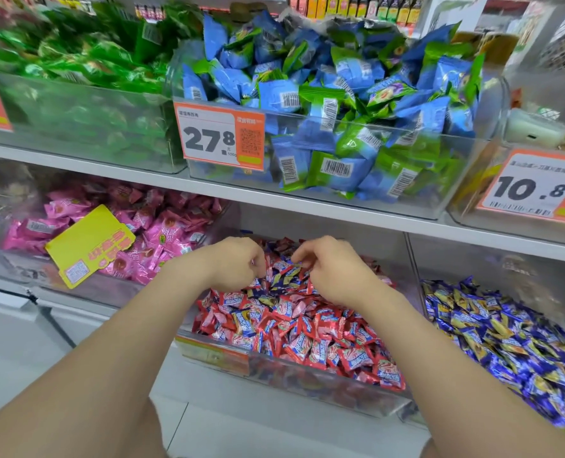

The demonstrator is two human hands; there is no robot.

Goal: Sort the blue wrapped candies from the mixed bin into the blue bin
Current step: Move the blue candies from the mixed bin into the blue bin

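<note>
The mixed bin (307, 375) is a clear tub on the lower shelf, filled mostly with red wrapped candies (317, 332). A few blue wrapped candies (286, 274) lie near its back. My left hand (238, 262) and my right hand (327, 269) are both down in that back part, fingers curled into the pile around the blue ones. What each hand's fingertips grip is hidden by the fingers. The blue bin (506, 332), heaped with blue-and-yellow wrapped candies, stands directly to the right of the mixed bin.
A bin of pink candies (135, 233) with a yellow tag (89, 246) sits to the left. The upper shelf carries green packets (76, 61), blue-green packets (340, 104) and orange price tags (218, 137). The upper shelf edge (307, 206) overhangs my hands.
</note>
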